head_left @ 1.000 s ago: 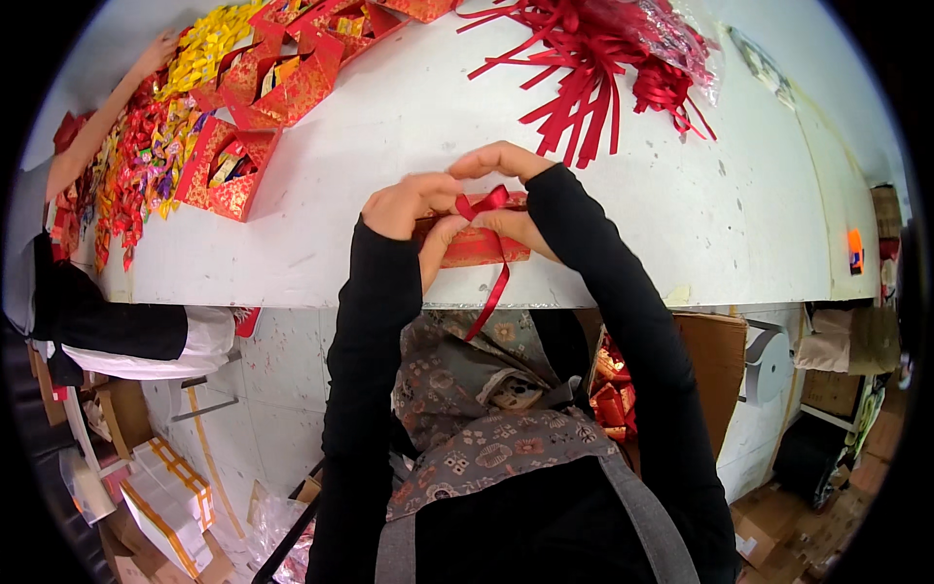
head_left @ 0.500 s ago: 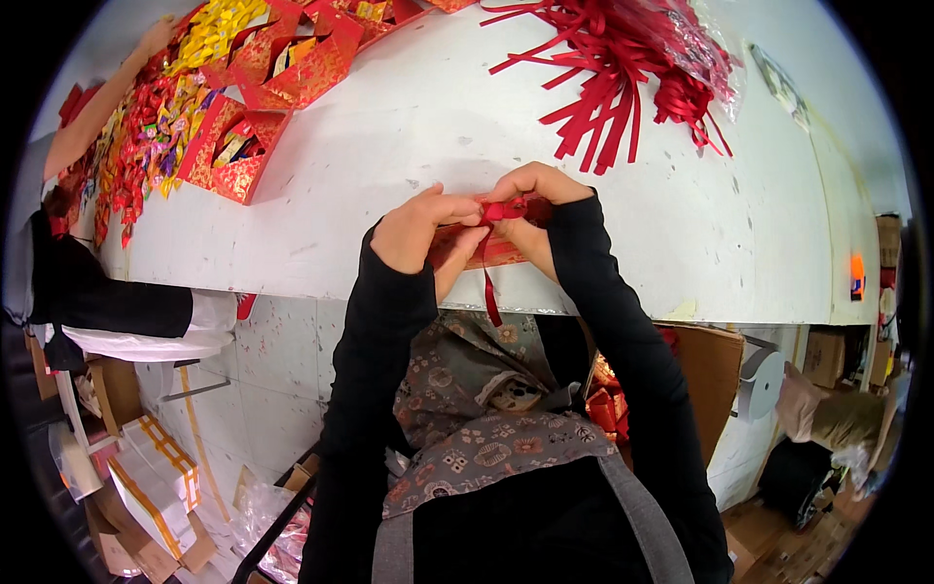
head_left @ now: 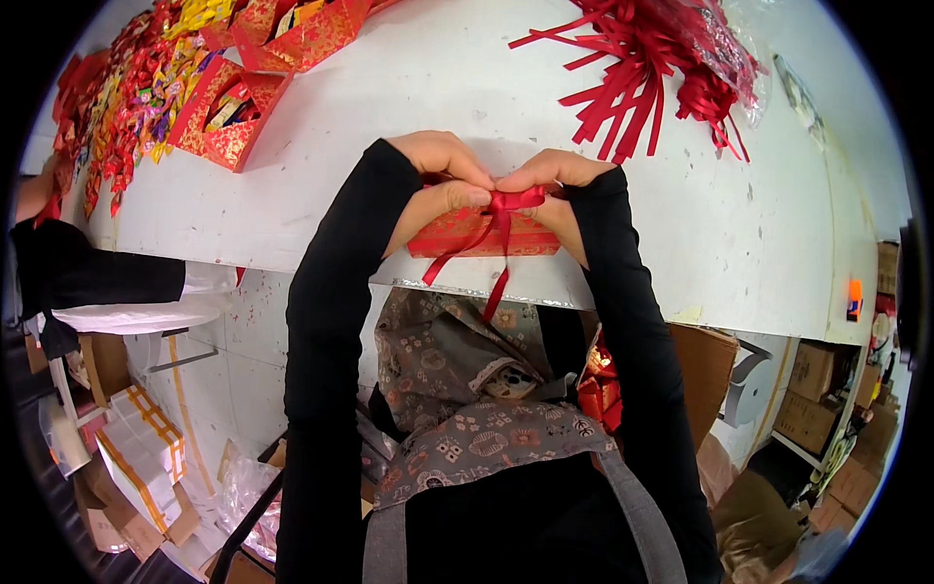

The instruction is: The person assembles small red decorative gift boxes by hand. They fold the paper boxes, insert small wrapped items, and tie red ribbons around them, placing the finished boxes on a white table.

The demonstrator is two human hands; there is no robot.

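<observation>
A red box with a gold pattern (head_left: pixel 533 237) lies at the near edge of the white table, between my hands. On its top sits a red ribbon bow (head_left: pixel 502 201), its two loose tails hanging toward me, one past the table's edge. My left hand (head_left: pixel 443 175) pinches the ribbon at the left of the knot with thumb and forefinger. From the other side my right hand (head_left: pixel 553 178) grips the bow's right loop, its thumb partly hidden. The fingertips of both hands almost meet above the knot.
Open red-and-gold boxes filled with sweets (head_left: pixel 229 115) stand at the far left beside a heap of wrapped candies (head_left: pixel 146 107). A bundle of red ribbons (head_left: pixel 632 88) lies far right. Another person's hand (head_left: pixel 37 195) shows at the left edge. A cardboard box (head_left: pixel 702 375) stands below the table.
My left hand has shifted up and both hands now pull at the bow. Two ribbon tails hang in sight where one did before, and more of the box's front shows.
</observation>
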